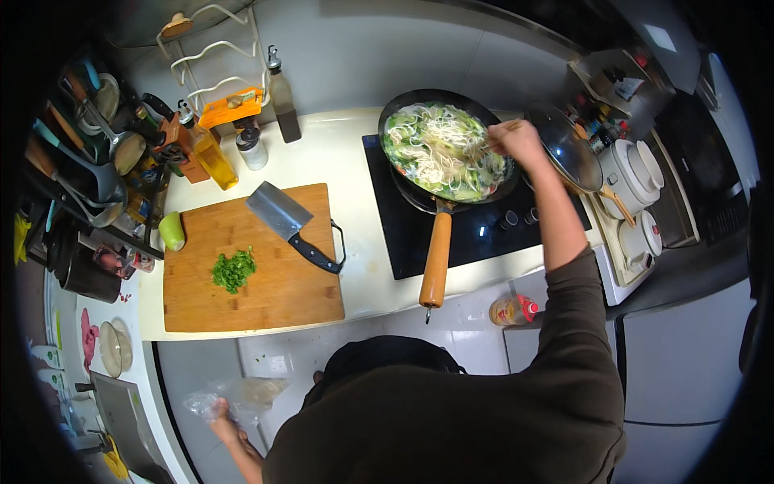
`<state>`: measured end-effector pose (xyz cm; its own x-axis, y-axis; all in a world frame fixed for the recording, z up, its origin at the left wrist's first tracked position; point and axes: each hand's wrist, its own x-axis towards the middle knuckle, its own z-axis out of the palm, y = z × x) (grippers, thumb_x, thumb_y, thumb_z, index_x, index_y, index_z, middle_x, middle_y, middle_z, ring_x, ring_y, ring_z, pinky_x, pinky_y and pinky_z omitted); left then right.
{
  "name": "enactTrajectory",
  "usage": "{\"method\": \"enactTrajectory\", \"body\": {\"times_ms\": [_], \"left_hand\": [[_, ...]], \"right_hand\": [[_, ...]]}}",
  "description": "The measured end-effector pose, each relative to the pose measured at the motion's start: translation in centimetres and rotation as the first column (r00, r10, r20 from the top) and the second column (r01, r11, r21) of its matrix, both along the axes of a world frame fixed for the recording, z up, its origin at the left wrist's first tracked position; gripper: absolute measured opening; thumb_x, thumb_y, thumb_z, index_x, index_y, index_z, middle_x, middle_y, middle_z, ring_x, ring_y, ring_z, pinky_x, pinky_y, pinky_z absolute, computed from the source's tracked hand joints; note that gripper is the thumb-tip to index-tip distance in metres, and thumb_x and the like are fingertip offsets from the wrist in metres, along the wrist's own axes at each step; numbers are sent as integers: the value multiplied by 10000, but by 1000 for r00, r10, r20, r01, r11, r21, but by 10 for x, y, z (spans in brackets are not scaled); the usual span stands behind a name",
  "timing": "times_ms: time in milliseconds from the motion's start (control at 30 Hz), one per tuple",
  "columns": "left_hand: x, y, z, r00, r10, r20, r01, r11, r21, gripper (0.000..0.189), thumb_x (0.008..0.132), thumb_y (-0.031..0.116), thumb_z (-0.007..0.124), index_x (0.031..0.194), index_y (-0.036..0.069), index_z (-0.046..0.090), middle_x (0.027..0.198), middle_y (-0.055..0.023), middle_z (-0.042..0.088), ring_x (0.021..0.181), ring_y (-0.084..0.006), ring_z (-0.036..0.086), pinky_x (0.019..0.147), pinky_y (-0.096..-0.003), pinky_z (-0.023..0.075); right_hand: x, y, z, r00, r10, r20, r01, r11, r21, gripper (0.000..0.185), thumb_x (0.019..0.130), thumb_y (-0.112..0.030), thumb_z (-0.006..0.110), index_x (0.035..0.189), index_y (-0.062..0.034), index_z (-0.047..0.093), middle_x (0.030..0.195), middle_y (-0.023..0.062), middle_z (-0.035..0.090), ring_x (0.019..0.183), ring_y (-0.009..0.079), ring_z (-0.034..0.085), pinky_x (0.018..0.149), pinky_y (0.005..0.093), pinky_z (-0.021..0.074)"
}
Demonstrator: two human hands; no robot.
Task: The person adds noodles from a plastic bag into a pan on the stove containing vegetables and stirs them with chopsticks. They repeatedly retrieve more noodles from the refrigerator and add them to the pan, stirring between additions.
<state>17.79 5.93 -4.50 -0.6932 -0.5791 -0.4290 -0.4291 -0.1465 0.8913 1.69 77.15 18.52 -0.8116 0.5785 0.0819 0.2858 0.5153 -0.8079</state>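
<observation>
My right hand (516, 143) is curled above the right side of a black wok (443, 97). Something thin and blurred runs from its fingers toward the food; whether it is a utensil or falling food is unclear. The wok, with a wooden handle (436, 260), holds pale noodles (444, 136) and green leaves in whitish broth. Low at the left, my left hand (225, 421) grips a clear plastic bag (242, 396) with something pale brown inside. A wooden cutting board (278, 290) bears chopped green herbs (234, 271) and a cleaver (280, 210) with a black handle.
The wok rests on a black glass cooktop (411, 254). A domed glass lid (565, 145) leans at its right, near a white cooker (623, 175). Oil (211, 156) and dark sauce (284, 106) bottles stand behind the board. Another oil bottle (511, 310) is on the floor.
</observation>
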Motion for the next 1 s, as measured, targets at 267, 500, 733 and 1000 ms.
{"method": "enactTrajectory", "body": {"times_ms": [267,500,733,1000], "left_hand": [[6,11,13,996,88,-16,-86,991,104,293,757,109,622,1015,-5,539,917,-99,562,821,-214,534,714,-335,446],[5,6,4,995,101,-15,-100,994,43,265,761,98,616,993,0,534,889,-90,559,794,-205,543,714,-318,457],[9,-5,5,991,122,-59,-115,986,120,270,769,96,608,1006,-7,530,924,-95,556,817,-219,543,725,-335,459],[-5,11,13,990,47,135,-47,999,0,305,770,120,608,1033,-12,530,945,-102,563,828,-214,543,692,-308,448]], "right_hand": [[-18,98,-23,924,-271,-270,221,954,-202,195,835,-146,513,741,8,587,619,84,591,474,142,552,448,237,461],[-43,80,-84,918,-383,-108,180,643,-744,264,892,-200,425,867,26,557,775,148,618,581,181,599,507,264,522],[-10,13,-43,920,-9,-392,-139,928,-347,245,856,-193,507,834,31,606,738,95,625,565,114,566,520,215,475],[-5,-17,-31,958,284,-38,-259,917,303,217,813,-167,568,919,15,621,886,143,632,792,200,616,709,285,477]]}}
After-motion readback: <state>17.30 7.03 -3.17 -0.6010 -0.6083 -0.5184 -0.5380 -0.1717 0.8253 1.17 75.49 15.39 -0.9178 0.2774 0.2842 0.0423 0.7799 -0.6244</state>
